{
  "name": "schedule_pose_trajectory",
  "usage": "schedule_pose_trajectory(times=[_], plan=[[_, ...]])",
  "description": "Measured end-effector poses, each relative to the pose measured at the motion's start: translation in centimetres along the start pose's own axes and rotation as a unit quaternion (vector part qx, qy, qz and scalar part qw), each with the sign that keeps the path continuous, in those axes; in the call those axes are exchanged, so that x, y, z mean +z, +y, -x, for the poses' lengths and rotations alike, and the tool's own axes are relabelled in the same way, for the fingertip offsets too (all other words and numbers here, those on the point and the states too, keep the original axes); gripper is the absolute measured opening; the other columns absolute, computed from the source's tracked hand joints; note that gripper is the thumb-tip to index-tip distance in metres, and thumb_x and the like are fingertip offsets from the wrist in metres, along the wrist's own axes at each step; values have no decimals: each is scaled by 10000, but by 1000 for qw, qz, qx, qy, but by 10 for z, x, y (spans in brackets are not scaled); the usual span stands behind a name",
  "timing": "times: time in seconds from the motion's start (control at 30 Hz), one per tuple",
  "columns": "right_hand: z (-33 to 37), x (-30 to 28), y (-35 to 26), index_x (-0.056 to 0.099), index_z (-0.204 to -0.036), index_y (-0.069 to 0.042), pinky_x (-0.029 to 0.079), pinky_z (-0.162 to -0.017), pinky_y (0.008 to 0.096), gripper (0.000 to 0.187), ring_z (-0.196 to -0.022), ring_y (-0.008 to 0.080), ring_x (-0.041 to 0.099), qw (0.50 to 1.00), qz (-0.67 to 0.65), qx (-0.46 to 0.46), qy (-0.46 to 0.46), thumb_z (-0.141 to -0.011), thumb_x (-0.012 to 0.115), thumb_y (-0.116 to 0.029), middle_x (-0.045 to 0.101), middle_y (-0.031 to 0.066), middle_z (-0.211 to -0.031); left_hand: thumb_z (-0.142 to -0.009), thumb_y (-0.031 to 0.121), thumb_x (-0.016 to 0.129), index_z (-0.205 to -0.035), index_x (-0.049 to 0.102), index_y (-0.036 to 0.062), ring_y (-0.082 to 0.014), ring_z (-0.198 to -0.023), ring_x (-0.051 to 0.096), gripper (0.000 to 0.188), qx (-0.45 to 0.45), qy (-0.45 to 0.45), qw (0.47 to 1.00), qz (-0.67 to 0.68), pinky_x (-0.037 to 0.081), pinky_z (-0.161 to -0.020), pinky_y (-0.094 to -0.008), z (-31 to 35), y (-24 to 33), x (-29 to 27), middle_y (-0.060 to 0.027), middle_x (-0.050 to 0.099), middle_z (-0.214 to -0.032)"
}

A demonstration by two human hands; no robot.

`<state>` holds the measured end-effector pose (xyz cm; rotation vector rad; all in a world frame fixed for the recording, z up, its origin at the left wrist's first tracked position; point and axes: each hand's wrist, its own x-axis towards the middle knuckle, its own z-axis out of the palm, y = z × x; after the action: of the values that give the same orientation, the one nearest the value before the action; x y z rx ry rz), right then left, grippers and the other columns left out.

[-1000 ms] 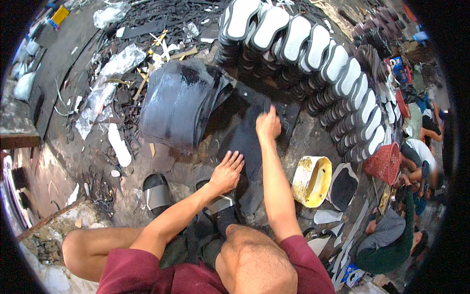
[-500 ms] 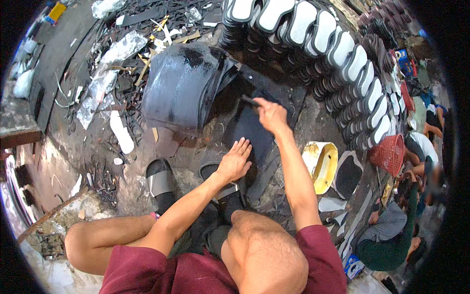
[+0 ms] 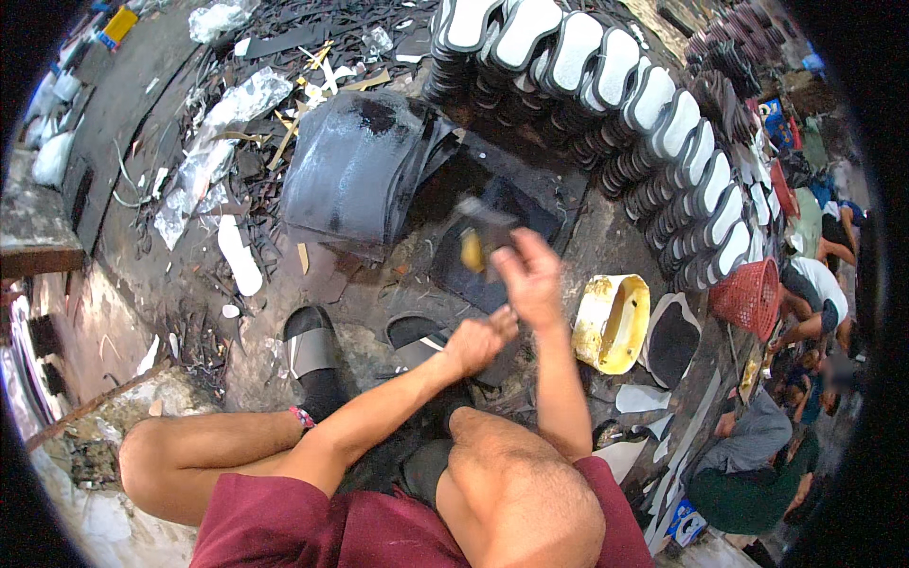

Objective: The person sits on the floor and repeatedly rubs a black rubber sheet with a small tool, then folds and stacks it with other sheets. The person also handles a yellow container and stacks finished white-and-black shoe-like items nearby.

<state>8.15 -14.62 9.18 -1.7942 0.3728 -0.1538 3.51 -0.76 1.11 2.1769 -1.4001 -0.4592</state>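
Note:
My right hand [image 3: 532, 284] is raised over a black sheet [image 3: 456, 270] on the ground, its fingers bent and smeared by motion. A blurred dark thing [image 3: 488, 214] with a pale end reaches from its fingertips. A blurred yellow thing [image 3: 472, 251] shows beside it; neither kind is clear. My left hand [image 3: 481, 343] is just below and to the left, fingers closed near the sheet's lower right edge. What they pinch cannot be made out. A stack of glossy black sheets [image 3: 346, 170] lies to the left of the black sheet.
Stacked shoe soles [image 3: 615, 66] with white tops curve round the far right. A yellow-and-white tub [image 3: 611, 327] stands right of my hands, with a red basket [image 3: 746, 298] beyond. Scraps and clear plastic [image 3: 246, 99] litter the left. Other people [image 3: 757, 454] sit far right.
My right hand has come nearer and up off the black sheet. My left hand, which lay flat on the sheet, has moved right and closed its fingers. The blurred yellow thing has appeared.

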Motion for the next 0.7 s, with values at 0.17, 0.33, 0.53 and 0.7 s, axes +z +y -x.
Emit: schedule_pose_trajectory(times=[0.17, 0.33, 0.53, 0.7], plan=[[-55, -106, -83, 592, -1318, 37, 486, -926, 279, 339, -1027, 124, 632, 987, 55, -127, 84, -1006, 612, -95, 695, 71, -1169, -840, 74, 617, -1342, 585, 6, -255, -1418, 476, 508, -15, -22, 995, -94, 607, -855, -371, -24, -52, -5, -132, 519, -1506], [-91, -120, -15, 600, -1346, 16, 466, -1040, 321, 397, -1191, 192, 637, 960, 258, -94, 55, -961, 632, -73, 675, 144, -1307, -886, 101, 582, -1379, 559, 2, -253, -1401, 498, 503, -19, -43, 994, -100, 615, -825, -372, -7, -51, 2, -140, 511, -1515], [-65, -39, 115, 696, -1238, -132, 579, -856, 434, 402, -1011, 295, 724, 754, 604, -241, 96, -856, 574, -110, 743, 109, -1141, -912, 87, 527, -1394, 548, 19, -230, -1397, 505, 488, 20, -37, 993, -109, 624, -740, -354, -14, -51, 5, -119, 508, -1523], [-102, -35, 59, 736, -1181, -217, 590, -720, 491, 347, -800, 352, 737, 879, 473, -61, 23, -902, 557, -118, 756, 131, -1013, -882, 74, 549, -1361, 577, 39, -222, -1368, 534, 481, -36, -8, 997, -64, 616, -805, -369, -1, -56, -3, -96, 538, -1496]])
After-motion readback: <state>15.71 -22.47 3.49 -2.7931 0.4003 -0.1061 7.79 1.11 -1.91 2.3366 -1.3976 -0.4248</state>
